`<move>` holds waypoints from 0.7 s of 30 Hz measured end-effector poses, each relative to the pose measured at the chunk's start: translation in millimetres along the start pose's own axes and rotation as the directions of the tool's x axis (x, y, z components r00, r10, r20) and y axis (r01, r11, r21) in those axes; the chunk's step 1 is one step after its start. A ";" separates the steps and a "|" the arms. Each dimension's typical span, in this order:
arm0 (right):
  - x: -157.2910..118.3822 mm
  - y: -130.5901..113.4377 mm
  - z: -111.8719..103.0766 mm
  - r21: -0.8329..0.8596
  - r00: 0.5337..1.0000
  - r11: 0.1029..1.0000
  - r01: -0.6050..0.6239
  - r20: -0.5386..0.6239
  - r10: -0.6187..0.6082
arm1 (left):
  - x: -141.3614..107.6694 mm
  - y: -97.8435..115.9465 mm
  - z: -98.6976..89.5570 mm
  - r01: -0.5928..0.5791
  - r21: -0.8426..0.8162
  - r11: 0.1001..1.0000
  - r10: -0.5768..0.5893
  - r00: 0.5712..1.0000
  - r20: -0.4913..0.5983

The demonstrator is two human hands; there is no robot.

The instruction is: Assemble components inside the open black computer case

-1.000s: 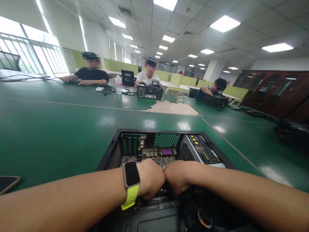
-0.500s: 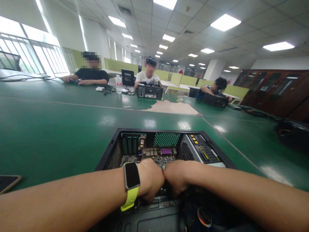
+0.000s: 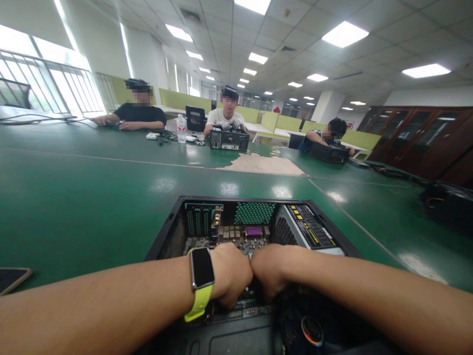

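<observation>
An open computer case (image 3: 168, 224) lies in front of me, and both my hands reach down inside it. My left hand (image 3: 232, 273), with a watch (image 3: 202, 268) on its wrist, is closed over the motherboard (image 3: 238, 234). Against it, knuckles touching, is my right hand (image 3: 269, 271), also closed. Whatever the fingers hold is hidden beneath the hands. Beyond my right hand sits the power supply (image 3: 308, 229), along the case's right side. A round cooling fan (image 3: 310, 330) lies below my right forearm.
The green table (image 3: 92, 197) has a bare torn patch (image 3: 264, 164). A phone (image 3: 15, 280) lies at the left edge. Across the table, several people sit, two of them with computer cases (image 3: 229, 140). A water bottle (image 3: 181, 129) stands near cables.
My hands stay almost still inside the case. Across the table, the middle person's head and hands have shifted slightly.
</observation>
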State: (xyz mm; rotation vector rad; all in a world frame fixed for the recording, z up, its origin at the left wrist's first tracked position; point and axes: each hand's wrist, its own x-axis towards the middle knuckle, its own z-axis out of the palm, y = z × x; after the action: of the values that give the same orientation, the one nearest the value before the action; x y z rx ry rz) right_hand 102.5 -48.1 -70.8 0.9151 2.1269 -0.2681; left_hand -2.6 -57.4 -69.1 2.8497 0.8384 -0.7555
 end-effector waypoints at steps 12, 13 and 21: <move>1.0 -2.9 4.3 -0.016 0.999 0.999 -0.039 -0.036 0.038 | -8.8 8.5 -17.9 -0.016 0.064 0.998 0.006 0.987 0.158; 1.7 -3.0 5.1 -0.015 0.998 0.999 -0.045 -0.036 0.045 | -7.0 7.5 -14.2 -0.019 0.059 0.998 0.011 0.990 0.139; 6.5 0.6 9.7 0.279 0.960 0.955 -0.105 -0.220 0.170 | -17.3 -4.4 -17.3 -0.042 0.076 0.996 0.050 0.993 -0.105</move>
State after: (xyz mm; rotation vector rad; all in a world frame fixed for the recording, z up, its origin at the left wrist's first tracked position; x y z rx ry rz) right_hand 105.8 -48.7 -82.0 1.3064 2.2704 -0.3933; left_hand -10.0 -58.6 -45.4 2.9869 0.7696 -0.6466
